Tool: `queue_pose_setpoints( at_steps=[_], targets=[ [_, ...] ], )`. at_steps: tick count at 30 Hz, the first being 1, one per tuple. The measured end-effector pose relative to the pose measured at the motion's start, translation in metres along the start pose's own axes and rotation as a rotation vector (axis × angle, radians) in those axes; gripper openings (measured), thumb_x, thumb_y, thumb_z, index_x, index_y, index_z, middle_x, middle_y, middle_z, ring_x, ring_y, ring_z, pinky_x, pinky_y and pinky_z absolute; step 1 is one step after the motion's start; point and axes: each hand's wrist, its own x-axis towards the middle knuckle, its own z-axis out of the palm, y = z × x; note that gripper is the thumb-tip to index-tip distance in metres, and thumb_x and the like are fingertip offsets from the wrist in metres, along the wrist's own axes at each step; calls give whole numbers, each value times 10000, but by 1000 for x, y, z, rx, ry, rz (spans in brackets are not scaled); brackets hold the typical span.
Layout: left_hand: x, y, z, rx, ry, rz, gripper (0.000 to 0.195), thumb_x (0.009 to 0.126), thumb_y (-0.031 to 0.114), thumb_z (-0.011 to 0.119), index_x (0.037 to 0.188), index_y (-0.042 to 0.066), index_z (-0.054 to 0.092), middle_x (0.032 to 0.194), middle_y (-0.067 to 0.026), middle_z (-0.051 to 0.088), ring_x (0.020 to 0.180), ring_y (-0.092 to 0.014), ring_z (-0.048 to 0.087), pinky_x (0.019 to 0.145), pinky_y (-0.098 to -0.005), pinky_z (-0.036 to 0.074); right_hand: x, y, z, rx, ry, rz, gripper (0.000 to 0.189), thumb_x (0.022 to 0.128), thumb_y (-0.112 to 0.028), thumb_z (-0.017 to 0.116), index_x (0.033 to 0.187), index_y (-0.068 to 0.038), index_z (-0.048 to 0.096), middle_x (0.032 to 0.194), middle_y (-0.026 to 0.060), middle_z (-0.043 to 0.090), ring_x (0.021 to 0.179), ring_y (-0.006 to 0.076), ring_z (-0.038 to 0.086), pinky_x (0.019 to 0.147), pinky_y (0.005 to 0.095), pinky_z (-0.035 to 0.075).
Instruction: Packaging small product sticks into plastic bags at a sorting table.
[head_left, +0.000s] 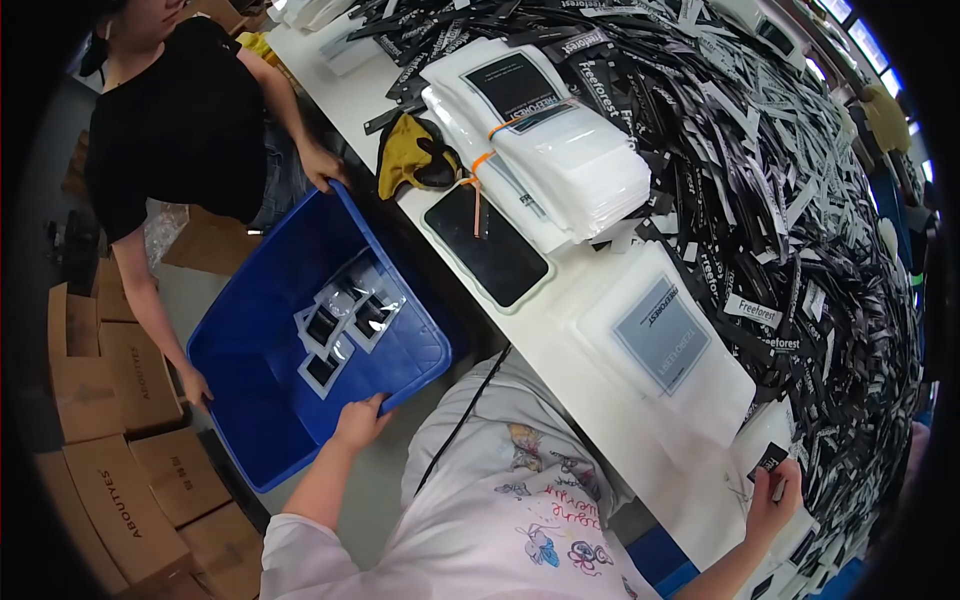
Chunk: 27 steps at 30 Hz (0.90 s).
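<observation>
My left hand (362, 421) grips the near rim of a blue plastic tub (262, 352), which a person in a black T-shirt holds with both hands on the far side. Several small clear packets with dark labels (324, 369) lie inside it. At the lower right, my right hand (772, 499) pinches a small black printed label (768, 459) over the white table (551, 360). Beside that hand lie clear plastic bags. A stack of frosted plastic bags with a grey printed panel (664, 334) rests on the table between my hands.
Banded stacks of plastic bags (570, 165), a phone in a pale case (487, 247) and a yellow and black cloth item (412, 157) lie on the table. A large heap of printed strips (810, 195) covers its far side. Cardboard boxes (124, 510) stand at the left.
</observation>
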Motion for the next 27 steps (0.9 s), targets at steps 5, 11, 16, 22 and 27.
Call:
queue_pose_setpoints(
  at_steps=[5, 11, 16, 22, 27],
  targets=[
    [10, 5, 3, -61, 108, 116, 287, 756, 249, 585, 972, 65, 549, 704, -154, 605, 644, -327, 589, 586, -410, 472, -4, -6, -4, 2, 13, 11, 207, 631, 63, 609, 757, -19, 467, 730, 59, 494, 546, 130, 418, 476, 221, 313],
    [25, 14, 2, -53, 121, 179, 273, 764, 275, 597, 909, 46, 567, 645, -187, 580, 577, -348, 570, 527, -410, 461, -5, -3, 1, 50, 62, -9, 215, 619, 72, 612, 752, -15, 467, 727, 56, 494, 523, 118, 411, 467, 211, 308],
    [11, -1, 10, -79, 157, 175, 277, 761, 276, 600, 923, 54, 571, 679, -183, 589, 596, -340, 577, 528, -404, 463, 7, -16, 6, 61, 21, -64, 225, 615, 80, 615, 756, -16, 468, 718, 63, 491, 517, 125, 408, 468, 219, 315],
    [10, 6, 6, 6, 216, 109, 254, 762, 270, 584, 940, 94, 541, 733, -125, 605, 630, -289, 595, 528, -389, 472, -14, -2, 1, -25, 52, -18, 191, 661, 30, 621, 782, -5, 478, 737, 76, 505, 598, 159, 452, 505, 237, 346],
    [11, 0, 2, 41, 204, 250, 243, 730, 213, 590, 914, 70, 521, 772, -99, 590, 655, -255, 593, 527, -367, 470, -16, 24, -14, -15, -2, 150, 158, 747, -17, 589, 865, 9, 488, 734, 39, 440, 626, 120, 400, 568, 226, 345]
  ],
)
